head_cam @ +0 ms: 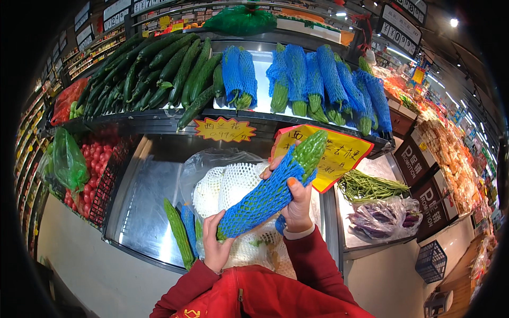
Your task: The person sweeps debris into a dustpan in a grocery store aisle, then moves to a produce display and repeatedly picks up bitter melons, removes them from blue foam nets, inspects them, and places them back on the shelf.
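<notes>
A bumpy green bitter melon (313, 148) in a blue foam mesh sleeve (258, 204) lies slantwise between my two hands. My left hand (216, 242) grips its lower end. Near the bare upper end my right hand (295, 198) wraps around the sleeve, thumb on top and fingers behind. Below it, large pale vegetables in white foam nets (238, 183) rest on the metal display tray (149, 198), partly in clear plastic. Left of them lie an unsleeved bitter melon (177, 232) and a blue-sleeved one (189, 226).
The upper shelf (159, 113) carries many cucumbers (171, 59) and several blue-sleeved melons (296, 79). A yellow paper sign (350, 147) stands behind my right hand. Tomatoes (95, 157) sit at left; long beans (370, 185) and bagged eggplants (385, 218) at right.
</notes>
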`<state>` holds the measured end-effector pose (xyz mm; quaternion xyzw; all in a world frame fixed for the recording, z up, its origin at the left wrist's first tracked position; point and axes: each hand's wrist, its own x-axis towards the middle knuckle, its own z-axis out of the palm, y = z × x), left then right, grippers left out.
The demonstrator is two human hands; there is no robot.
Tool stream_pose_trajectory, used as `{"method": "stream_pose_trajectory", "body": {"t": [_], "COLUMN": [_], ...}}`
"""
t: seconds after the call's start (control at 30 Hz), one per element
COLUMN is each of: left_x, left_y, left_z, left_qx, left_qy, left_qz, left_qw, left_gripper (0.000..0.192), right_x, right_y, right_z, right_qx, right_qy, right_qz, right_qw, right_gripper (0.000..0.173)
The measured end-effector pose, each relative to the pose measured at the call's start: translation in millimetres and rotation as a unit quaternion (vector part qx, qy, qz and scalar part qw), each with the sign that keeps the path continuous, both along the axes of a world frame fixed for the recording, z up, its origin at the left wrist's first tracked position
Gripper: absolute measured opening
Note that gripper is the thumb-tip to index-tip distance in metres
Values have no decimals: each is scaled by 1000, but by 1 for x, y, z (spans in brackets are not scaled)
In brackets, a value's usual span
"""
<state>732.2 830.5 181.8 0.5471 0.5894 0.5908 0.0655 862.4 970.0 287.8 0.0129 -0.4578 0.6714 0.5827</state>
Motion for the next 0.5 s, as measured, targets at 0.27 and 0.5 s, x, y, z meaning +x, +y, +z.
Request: {"method": "stream_pose_trajectory", "body": {"t": [0.27,0.5], "left_x": [3,13], "left_y": [-3,-4], "left_z": [-1,6], "left_qx": [-22,-30], "left_qy": [-26,-158], "left_qz": [-4,-94], "left_qw": [999,982], "left_gripper": [68,79], "right_x": [-3,-18], "right_y": [-6,-43], "right_z": [-22,-70], "right_qx": [5,-42], "right_qy": [-5,-159], "right_qz": [18,72], "right_qw": [1000,984], "right_gripper": [68,43]}}
